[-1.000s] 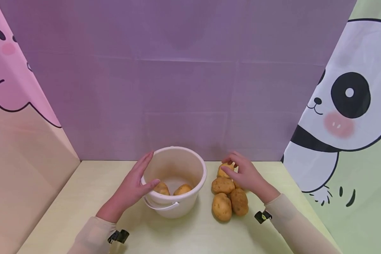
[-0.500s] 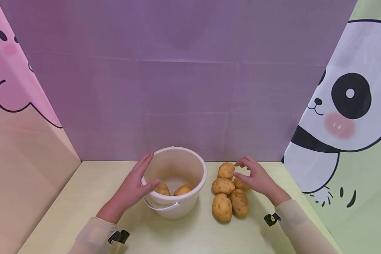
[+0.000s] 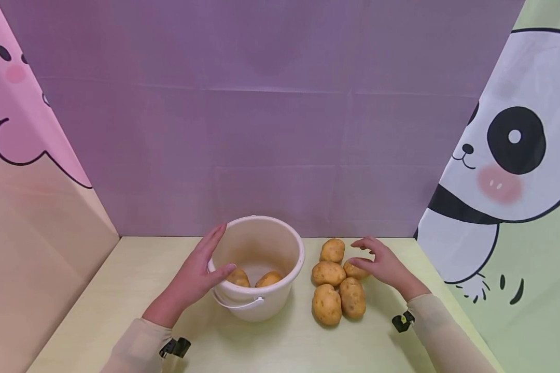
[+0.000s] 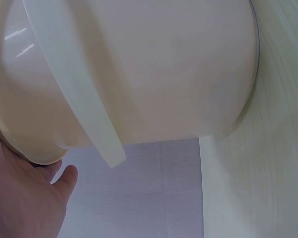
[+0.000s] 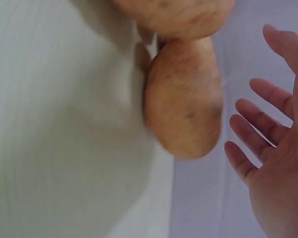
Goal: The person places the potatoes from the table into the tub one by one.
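A white bucket (image 3: 261,305) stands on the table, with two potatoes (image 3: 269,278) visible inside it. My left hand (image 3: 200,272) holds the bucket's left rim, its thumb over the front edge. In the left wrist view, fingers (image 4: 64,183) show at the rim. Right of the bucket, several potatoes (image 3: 326,304) lie close together. My right hand (image 3: 385,265) hovers by the rightmost potato (image 3: 353,269), partly covering it in the head view. Its fingers are spread and loosely bent, with nothing between them. The right wrist view has them beside a potato (image 5: 184,104).
The pale wooden table (image 3: 280,352) meets a purple backdrop (image 3: 280,129) just behind the bucket and potatoes. Side panels rise at the left and right, the right one printed with a panda (image 3: 499,181). The bucket's handle (image 3: 240,305) hangs down in front.
My right hand has moved right and slightly toward me, away from the farthest potato to beside the rightmost one. The left hand and the bucket have stayed in place.
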Motion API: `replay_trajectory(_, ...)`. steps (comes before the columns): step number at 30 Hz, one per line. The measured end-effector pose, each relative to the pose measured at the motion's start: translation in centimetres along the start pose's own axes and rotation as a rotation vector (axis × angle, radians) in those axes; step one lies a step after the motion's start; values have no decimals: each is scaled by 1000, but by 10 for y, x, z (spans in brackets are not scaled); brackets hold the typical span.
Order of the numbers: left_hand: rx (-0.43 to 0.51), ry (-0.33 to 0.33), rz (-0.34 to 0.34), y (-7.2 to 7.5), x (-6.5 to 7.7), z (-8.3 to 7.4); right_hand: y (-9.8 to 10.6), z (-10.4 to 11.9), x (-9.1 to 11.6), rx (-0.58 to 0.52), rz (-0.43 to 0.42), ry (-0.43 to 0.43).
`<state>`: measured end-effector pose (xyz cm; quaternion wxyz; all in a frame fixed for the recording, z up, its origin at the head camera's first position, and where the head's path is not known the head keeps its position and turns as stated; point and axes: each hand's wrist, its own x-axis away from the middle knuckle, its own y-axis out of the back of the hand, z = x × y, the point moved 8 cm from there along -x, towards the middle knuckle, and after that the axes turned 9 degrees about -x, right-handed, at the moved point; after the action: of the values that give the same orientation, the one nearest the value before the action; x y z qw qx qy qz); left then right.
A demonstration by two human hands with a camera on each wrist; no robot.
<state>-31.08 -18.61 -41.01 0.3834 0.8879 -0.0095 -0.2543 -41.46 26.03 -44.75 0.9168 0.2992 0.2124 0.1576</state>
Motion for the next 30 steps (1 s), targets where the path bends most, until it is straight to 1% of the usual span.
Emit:
replay_trajectory(6,0,-11,-4,0,-1,-1,-5,-22,5,-98,65,-88)
replay_trajectory(12,-6,-9,-3,1,0,-2,-10,-36,6,-130,113,-141)
replay_trajectory(17,-3,-11,-7,1,-1,-1,-15,-49,4,-174,141,-213)
replay_trajectory(20,-1,-11,-8,1,-1,0,-18,-53,3,-196,157,-224)
replay_trajectory(23,-6,-11,-9,1,0,0,-20,-55,3,-198,174,-210)
replay_trajectory(30,-9,-11,-11,1,0,0,-23,-59,1,-155,184,-171)
